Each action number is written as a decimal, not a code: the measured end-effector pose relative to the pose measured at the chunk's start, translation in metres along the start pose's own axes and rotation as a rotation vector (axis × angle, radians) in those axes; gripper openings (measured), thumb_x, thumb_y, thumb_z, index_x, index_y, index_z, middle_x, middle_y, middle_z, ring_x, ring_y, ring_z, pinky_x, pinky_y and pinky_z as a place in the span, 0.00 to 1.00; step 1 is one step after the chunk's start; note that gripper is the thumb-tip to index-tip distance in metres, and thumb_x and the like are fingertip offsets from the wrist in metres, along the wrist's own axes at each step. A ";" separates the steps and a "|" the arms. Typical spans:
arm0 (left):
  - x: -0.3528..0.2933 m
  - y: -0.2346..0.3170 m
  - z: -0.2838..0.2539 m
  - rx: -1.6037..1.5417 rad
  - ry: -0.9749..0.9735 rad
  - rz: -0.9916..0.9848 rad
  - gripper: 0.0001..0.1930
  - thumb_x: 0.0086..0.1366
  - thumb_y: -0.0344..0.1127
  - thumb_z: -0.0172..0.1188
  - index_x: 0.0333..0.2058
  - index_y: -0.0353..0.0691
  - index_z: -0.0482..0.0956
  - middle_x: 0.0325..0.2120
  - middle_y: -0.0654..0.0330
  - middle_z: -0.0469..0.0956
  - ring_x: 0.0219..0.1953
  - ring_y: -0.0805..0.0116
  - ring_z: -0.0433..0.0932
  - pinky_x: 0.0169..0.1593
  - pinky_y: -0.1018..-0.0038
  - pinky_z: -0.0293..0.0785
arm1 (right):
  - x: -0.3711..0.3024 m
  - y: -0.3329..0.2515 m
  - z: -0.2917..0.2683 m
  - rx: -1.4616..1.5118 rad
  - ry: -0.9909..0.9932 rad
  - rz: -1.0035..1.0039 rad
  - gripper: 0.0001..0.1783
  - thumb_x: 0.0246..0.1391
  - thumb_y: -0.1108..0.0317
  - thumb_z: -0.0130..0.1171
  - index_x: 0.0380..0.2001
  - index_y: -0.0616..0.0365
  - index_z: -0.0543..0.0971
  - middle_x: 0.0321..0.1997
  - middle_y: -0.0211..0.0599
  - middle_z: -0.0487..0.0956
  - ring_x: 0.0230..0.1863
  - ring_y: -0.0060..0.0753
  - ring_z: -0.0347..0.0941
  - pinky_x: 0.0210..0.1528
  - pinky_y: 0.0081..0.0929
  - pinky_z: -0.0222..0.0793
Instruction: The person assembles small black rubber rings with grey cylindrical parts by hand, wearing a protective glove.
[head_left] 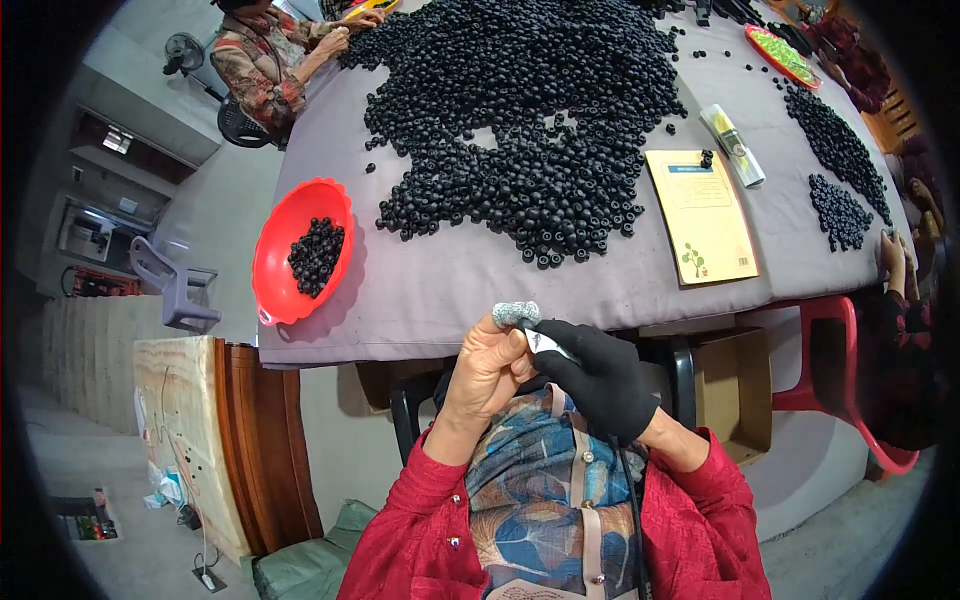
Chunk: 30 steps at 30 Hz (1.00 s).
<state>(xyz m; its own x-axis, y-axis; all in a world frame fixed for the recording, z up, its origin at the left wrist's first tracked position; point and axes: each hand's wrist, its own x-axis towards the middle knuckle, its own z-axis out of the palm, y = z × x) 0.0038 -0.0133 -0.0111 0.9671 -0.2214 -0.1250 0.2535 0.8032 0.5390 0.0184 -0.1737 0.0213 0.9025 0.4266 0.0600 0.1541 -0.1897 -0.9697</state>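
Note:
Just over the table's near edge my two hands are close together. My left hand (488, 368) is bare and pinched, with a grey speckled wrap (515, 314) at its index fingertip; whatever sits between finger and thumb is hidden. My right hand (598, 378), in a black glove, is closed on a small white pointed piece (545, 344) whose kind I cannot make out. Its tip meets the left fingertips. Beyond them spreads a large heap of small round black parts (520, 110) with hollow centres. To the left stands a red scalloped bowl (268, 262) partly filled with the same parts.
A yellow booklet (703, 220) and a white-and-yellow packet (733, 146) lie to the right on the grey tablecloth (420, 300). Smaller black heaps (835, 150) and a red tray (780, 55) are farther right. Other people sit around the table. A red chair (850, 370) stands right.

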 end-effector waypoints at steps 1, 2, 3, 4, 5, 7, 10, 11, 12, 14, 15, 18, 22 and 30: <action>0.000 0.000 0.000 0.002 0.004 0.000 0.10 0.58 0.30 0.55 0.40 0.40 0.75 0.23 0.66 0.73 0.19 0.81 0.66 0.24 0.85 0.63 | 0.000 0.000 0.000 0.026 0.003 0.004 0.17 0.49 0.67 0.56 0.43 0.59 0.73 0.34 0.44 0.77 0.33 0.34 0.76 0.36 0.25 0.69; 0.000 0.000 0.000 0.004 0.009 0.000 0.10 0.58 0.30 0.55 0.40 0.40 0.75 0.23 0.66 0.73 0.19 0.82 0.66 0.24 0.85 0.63 | 0.000 0.000 0.000 0.026 0.005 0.004 0.17 0.49 0.67 0.56 0.43 0.59 0.73 0.34 0.44 0.77 0.33 0.34 0.76 0.36 0.25 0.69; 0.000 -0.001 0.000 0.004 0.008 -0.001 0.10 0.58 0.30 0.55 0.40 0.40 0.75 0.23 0.66 0.73 0.19 0.82 0.66 0.24 0.85 0.63 | -0.001 0.000 0.000 0.016 0.005 0.011 0.17 0.49 0.68 0.56 0.43 0.59 0.73 0.34 0.44 0.77 0.33 0.33 0.76 0.36 0.25 0.70; 0.000 -0.001 -0.001 0.008 0.016 -0.004 0.10 0.58 0.30 0.55 0.40 0.40 0.75 0.23 0.67 0.73 0.19 0.82 0.66 0.24 0.85 0.63 | -0.001 0.000 0.000 0.006 0.005 0.017 0.17 0.49 0.68 0.56 0.44 0.59 0.73 0.34 0.44 0.77 0.33 0.32 0.76 0.36 0.25 0.70; 0.000 -0.001 -0.001 0.012 0.023 -0.006 0.10 0.58 0.30 0.55 0.40 0.40 0.75 0.23 0.67 0.73 0.19 0.82 0.66 0.24 0.85 0.62 | -0.001 0.001 0.000 0.006 0.006 0.018 0.17 0.49 0.68 0.56 0.44 0.59 0.73 0.34 0.44 0.77 0.33 0.32 0.76 0.36 0.25 0.70; 0.001 -0.001 0.000 0.023 0.026 -0.005 0.10 0.58 0.31 0.55 0.40 0.41 0.75 0.23 0.67 0.73 0.19 0.82 0.65 0.24 0.85 0.62 | -0.001 0.004 0.002 0.059 0.014 -0.007 0.17 0.50 0.68 0.56 0.44 0.59 0.73 0.34 0.43 0.77 0.34 0.32 0.76 0.36 0.25 0.70; 0.001 -0.002 0.000 0.032 0.031 -0.001 0.10 0.58 0.31 0.56 0.40 0.41 0.75 0.22 0.67 0.73 0.19 0.82 0.65 0.24 0.85 0.62 | 0.000 0.004 0.003 0.051 0.021 0.017 0.17 0.50 0.68 0.56 0.44 0.59 0.73 0.34 0.43 0.77 0.34 0.32 0.76 0.36 0.24 0.70; 0.001 -0.002 -0.001 0.031 0.033 0.003 0.10 0.58 0.32 0.56 0.40 0.42 0.75 0.22 0.68 0.73 0.19 0.82 0.65 0.24 0.85 0.61 | 0.000 0.005 0.003 0.051 0.022 0.017 0.17 0.50 0.68 0.56 0.44 0.59 0.73 0.34 0.43 0.77 0.34 0.32 0.76 0.36 0.24 0.70; 0.001 -0.002 -0.001 0.031 0.033 0.002 0.10 0.58 0.32 0.56 0.40 0.42 0.75 0.22 0.68 0.73 0.19 0.82 0.65 0.24 0.85 0.61 | 0.000 0.006 0.003 0.047 0.024 0.002 0.17 0.50 0.68 0.56 0.44 0.60 0.73 0.34 0.43 0.77 0.34 0.32 0.76 0.36 0.24 0.70; 0.002 -0.002 -0.002 0.047 0.022 0.008 0.10 0.58 0.32 0.56 0.40 0.42 0.75 0.22 0.68 0.73 0.18 0.82 0.65 0.23 0.85 0.61 | 0.000 0.006 0.003 0.043 0.026 -0.013 0.17 0.50 0.68 0.56 0.44 0.60 0.73 0.35 0.43 0.77 0.34 0.32 0.76 0.36 0.24 0.70; 0.002 -0.003 -0.002 0.047 0.022 0.006 0.10 0.58 0.32 0.56 0.40 0.42 0.75 0.22 0.68 0.73 0.18 0.82 0.65 0.23 0.85 0.61 | 0.001 0.005 0.003 0.046 0.015 0.014 0.17 0.49 0.68 0.56 0.44 0.60 0.73 0.35 0.43 0.77 0.34 0.32 0.76 0.36 0.24 0.70; 0.002 -0.004 -0.003 0.043 0.050 0.013 0.10 0.58 0.32 0.56 0.40 0.42 0.75 0.22 0.68 0.73 0.19 0.82 0.65 0.23 0.85 0.61 | 0.001 0.009 0.004 0.070 0.013 0.032 0.17 0.49 0.68 0.56 0.43 0.60 0.73 0.34 0.43 0.77 0.34 0.32 0.76 0.36 0.24 0.70; 0.002 -0.004 -0.005 0.029 0.044 0.003 0.10 0.59 0.31 0.55 0.40 0.42 0.74 0.23 0.67 0.73 0.20 0.82 0.66 0.23 0.85 0.61 | 0.002 0.009 0.004 0.040 0.017 0.005 0.16 0.49 0.68 0.56 0.43 0.60 0.73 0.34 0.43 0.77 0.34 0.31 0.76 0.36 0.24 0.70; 0.004 -0.007 -0.007 0.061 0.060 0.014 0.09 0.59 0.31 0.54 0.40 0.41 0.74 0.23 0.68 0.73 0.20 0.82 0.66 0.24 0.84 0.62 | 0.002 0.012 0.006 0.099 0.008 0.047 0.17 0.50 0.67 0.56 0.43 0.60 0.73 0.34 0.43 0.78 0.33 0.29 0.76 0.35 0.23 0.70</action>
<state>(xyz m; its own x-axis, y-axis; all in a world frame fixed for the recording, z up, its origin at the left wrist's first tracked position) 0.0057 -0.0156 -0.0209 0.9705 -0.1753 -0.1658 0.2400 0.7706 0.5903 0.0201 -0.1700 0.0088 0.9109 0.4123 0.0158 0.0716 -0.1202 -0.9902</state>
